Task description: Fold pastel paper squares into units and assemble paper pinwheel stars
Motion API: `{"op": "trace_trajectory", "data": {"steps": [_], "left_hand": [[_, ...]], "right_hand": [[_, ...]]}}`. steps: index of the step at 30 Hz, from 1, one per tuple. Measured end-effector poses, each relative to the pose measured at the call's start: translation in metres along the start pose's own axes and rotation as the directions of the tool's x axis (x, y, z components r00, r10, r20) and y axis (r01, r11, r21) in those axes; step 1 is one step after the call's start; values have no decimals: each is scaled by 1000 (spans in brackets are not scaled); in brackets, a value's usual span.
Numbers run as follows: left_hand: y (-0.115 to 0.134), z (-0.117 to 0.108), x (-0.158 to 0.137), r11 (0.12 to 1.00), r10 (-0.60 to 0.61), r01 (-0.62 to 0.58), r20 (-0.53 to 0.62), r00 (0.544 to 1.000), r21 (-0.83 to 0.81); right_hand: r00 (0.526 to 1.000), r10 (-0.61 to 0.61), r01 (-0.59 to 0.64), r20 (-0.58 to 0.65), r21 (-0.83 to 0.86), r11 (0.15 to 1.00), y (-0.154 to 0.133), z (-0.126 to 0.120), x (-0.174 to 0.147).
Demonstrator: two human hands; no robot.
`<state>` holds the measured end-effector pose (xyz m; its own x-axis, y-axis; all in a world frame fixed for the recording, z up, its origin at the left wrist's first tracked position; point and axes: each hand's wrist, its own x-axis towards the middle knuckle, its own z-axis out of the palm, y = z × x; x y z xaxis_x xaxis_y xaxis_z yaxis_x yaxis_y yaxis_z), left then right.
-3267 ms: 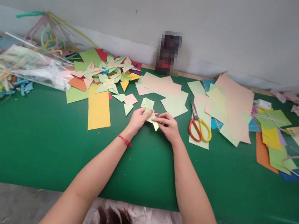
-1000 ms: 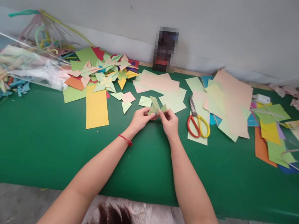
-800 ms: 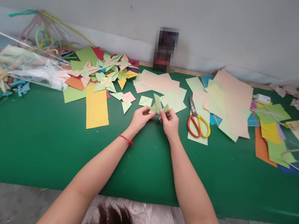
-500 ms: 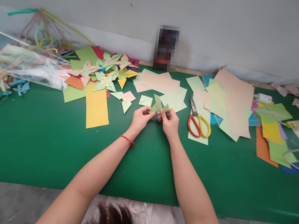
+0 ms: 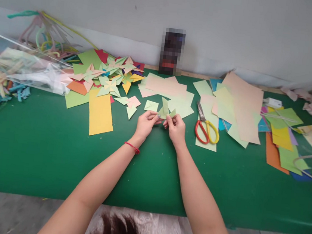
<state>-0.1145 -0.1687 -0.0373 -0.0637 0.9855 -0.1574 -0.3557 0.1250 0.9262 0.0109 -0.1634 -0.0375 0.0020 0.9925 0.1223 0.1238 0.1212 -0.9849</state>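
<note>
A small folded piece of light green paper (image 5: 164, 109) is pinched between my two hands above the green table (image 5: 154, 177). My left hand (image 5: 146, 124) grips its left side, thumb on top. On its right side my right hand (image 5: 176, 128) holds on with thumb and fingers pressed together. Two pointed flaps stand up from the paper; its lower part is partly covered by my fingers. Just left of it lies a folded green square (image 5: 151, 105), beside a pink and green folded shape (image 5: 132, 103). Loose pale sheets (image 5: 166, 85) lie behind my hands.
Scissors (image 5: 207, 128) with red and yellow handles rest on pale paper at the right. Folded paper stars (image 5: 111, 83) and a yellow sheet (image 5: 101, 114) lie at the left. A blurred dark upright object (image 5: 172, 51) stands against the wall. More coloured sheets (image 5: 283, 137) lie far right.
Both hands keep their hold on the folded paper, whose raised flaps have shifted slightly. The whole view has moved a little; the other things on the table lie as before.
</note>
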Motion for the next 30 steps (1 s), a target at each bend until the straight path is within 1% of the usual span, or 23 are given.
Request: {"op": "trace_trajectory", "data": {"steps": [4,8,13,15,18,20,23,27,30], "left_hand": [[0,1,2,999,-18,19,21,1000,-32],[4,-2,3,999,-42,44,90,995,-22],[9,-6,2,998,-23,8,216,976,70],[11,-8,3,994,-31,6,240,970,105],[13,-10,3,986,-74,30,269,960,163],[13,-11,3,973,-88,22,278,957,230],[11,-10,4,954,-53,-28,260,964,299],[7,-10,5,939,-6,-86,267,964,334],[6,-10,5,934,2,-99,271,963,345]], "right_hand": [[1000,19,-19,-20,37,999,0,0,1],[1000,13,-12,-27,52,999,-2,-2,2],[999,-1,-1,35,46,999,-2,-4,2],[998,-16,13,60,44,999,-2,-4,1],[997,-30,26,76,50,998,-2,-4,0],[996,-30,25,80,54,998,-3,-4,-1],[997,-22,17,79,64,998,-4,-4,-1],[996,-6,-1,89,80,997,-4,-2,-1],[995,13,-23,103,98,995,-4,-2,-1]]}}
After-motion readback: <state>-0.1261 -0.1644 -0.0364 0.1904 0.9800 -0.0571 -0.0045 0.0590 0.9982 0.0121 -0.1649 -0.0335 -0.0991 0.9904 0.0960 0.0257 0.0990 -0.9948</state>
